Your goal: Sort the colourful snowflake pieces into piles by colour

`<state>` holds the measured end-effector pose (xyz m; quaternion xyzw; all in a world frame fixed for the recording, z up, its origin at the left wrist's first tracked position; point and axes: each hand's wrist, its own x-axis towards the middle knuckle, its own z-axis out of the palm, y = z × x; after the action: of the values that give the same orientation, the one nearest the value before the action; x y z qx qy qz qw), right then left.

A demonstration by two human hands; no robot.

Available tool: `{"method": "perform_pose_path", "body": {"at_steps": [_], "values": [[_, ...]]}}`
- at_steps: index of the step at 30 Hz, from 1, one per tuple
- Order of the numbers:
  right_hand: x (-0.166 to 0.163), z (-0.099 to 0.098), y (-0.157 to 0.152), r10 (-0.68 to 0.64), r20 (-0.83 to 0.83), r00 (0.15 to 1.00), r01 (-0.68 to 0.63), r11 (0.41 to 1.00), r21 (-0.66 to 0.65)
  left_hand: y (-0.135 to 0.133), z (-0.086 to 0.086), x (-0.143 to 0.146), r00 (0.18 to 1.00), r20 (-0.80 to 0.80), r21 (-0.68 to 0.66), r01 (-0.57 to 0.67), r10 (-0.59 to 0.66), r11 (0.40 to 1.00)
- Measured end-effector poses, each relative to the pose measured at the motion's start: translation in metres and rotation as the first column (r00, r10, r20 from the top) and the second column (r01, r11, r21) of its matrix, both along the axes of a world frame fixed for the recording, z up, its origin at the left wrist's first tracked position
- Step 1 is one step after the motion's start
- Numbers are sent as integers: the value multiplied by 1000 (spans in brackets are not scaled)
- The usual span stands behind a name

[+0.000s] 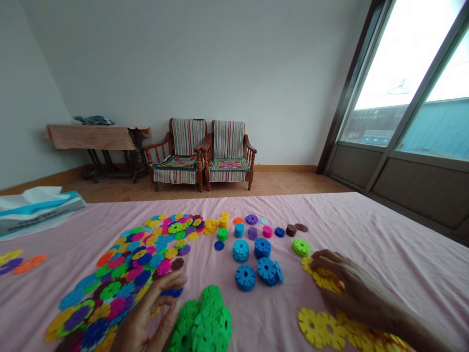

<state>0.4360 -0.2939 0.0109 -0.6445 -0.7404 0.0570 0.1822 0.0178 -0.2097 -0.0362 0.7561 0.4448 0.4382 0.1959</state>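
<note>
Left hand [154, 313] fingers pinching blue disc [172, 293]; right hand [348, 289] fingers closed over yellow discs [325, 280]

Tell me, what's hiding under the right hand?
Yellow discs shaped like flowers lie under the right hand on the pink cloth; a few edges poke out past the fingers. How many it covers cannot be seen.

On the pink sheet [384, 234], the left grip [154, 313] at seven o'clock touches a blue disc [172, 292] beside the mixed-colour heap [128, 274], with a green pile [205, 325] at its three o'clock. The right grip [344, 288], at five o'clock, lies palm-down on yellow discs [324, 279]. Blue stacks [256, 266] stand between them.
</note>
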Motion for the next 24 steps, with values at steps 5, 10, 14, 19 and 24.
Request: {"method": "perform_pose_path", "body": {"at_steps": [5,10,14,19,24], "values": [[10,-6,1,-41,47,998,41,999,18,1,1,0,1000,3,12,-6,6,1000],[-10,-1,-1,25,191,981,-50,990,130,0,0,1,1000,-6,0,1,-1,1000],[-26,3,-2,88,243,966,-115,988,100,0,-2,0,1000,-11,-2,8,-8,1000],[-14,-2,-2,21,230,973,-49,992,116,1,-4,-1,1000,-27,9,-6,6,1000],[-16,-5,-10,-35,235,971,-18,975,221,1,-2,0,1000,-14,19,-2,2,1000]]}}
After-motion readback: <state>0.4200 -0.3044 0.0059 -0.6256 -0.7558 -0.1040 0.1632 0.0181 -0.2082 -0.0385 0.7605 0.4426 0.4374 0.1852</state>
